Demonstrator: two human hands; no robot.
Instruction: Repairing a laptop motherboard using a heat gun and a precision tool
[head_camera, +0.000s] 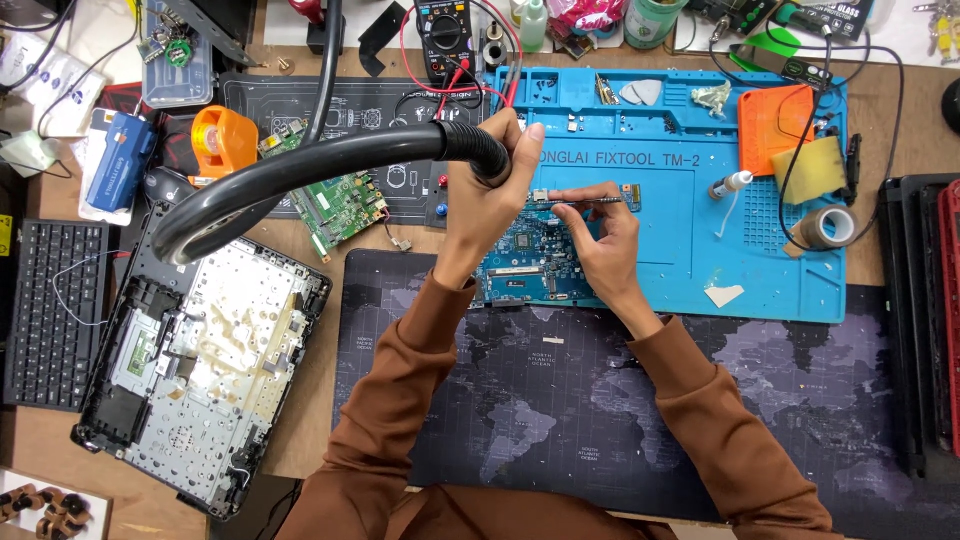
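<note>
L hand (490, 190) fingers wrapped round black hose nozzle (470, 148), tip just above circuit board (530, 255) on blue mat (690, 230). R hand (605, 235) pinches thin tool (590, 201), lying left-right across board's top edge, closer to it.

Bright, even overhead light, soft shadows, sharp focus, slight wide-angle bending at the edges.

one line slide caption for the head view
Left hand holds a black hose over a circuit board while right hand works tweezers.
</note>
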